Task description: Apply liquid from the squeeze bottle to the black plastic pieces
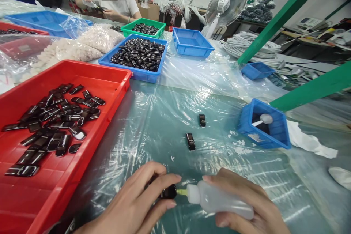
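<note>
My left hand point(137, 204) pinches a small glossy black plastic part point(168, 192) at the bottom centre. My right hand point(246, 204) grips a translucent white squeeze bottle point(219, 200), lying sideways, with its yellow nozzle point(181, 192) touching the black part. Two more black parts point(190, 141) point(202, 120) lie loose on the plastic-covered table point(170, 117) just beyond my hands. A red tray point(90, 73) at the left holds several of the same black parts.
A small blue bin point(274, 139) with a white-topped object stands at the right, white cloth point(309, 142) beside it. Farther back are blue point(131, 71) and green trays point(128, 29) of black parts, an empty blue tray point(192, 42), bags of white pieces, a fan, and a seated person.
</note>
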### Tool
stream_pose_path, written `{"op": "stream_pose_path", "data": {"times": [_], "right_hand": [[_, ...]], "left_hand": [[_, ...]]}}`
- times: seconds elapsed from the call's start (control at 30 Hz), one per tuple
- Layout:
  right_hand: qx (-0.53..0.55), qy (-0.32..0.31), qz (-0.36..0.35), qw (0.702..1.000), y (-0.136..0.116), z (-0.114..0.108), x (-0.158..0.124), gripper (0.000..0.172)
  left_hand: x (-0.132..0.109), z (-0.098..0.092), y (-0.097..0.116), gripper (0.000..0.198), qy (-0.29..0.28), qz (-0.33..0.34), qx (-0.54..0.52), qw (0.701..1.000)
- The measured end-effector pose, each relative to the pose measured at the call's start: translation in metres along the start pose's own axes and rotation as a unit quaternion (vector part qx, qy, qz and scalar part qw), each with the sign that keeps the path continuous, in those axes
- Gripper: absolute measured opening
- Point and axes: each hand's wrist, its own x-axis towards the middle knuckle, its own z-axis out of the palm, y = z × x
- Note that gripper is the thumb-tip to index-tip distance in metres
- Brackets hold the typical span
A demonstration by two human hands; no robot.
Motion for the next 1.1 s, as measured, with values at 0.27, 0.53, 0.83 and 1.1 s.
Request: {"op": "stream_pose_path", "data": {"times": [0.27,0.53,0.83,1.1], "right_hand": [[0.028,-0.033,0.050,0.998,0.007,-0.002,-0.005,0.039],[0.065,0.053,0.157,0.984,0.006,-0.002,0.002,0.032],[-0.009,0.186,0.134,0.973,0.034,0.012,0.019,0.028],[-0.083,0.217,0.001,0.973,0.013,0.031,0.006,0.021]], "left_hand": [[0.000,0.000,0.001,0.029,-0.005,-0.011,0.010,1.000],[-0.001,0.000,-0.002,0.027,0.060,-0.113,-0.005,0.992],[0.002,0.001,0.006,0.022,0.098,-0.253,-0.044,0.961],[0.002,0.004,-0.002,0.020,0.088,-0.169,-0.090,0.978]]}}
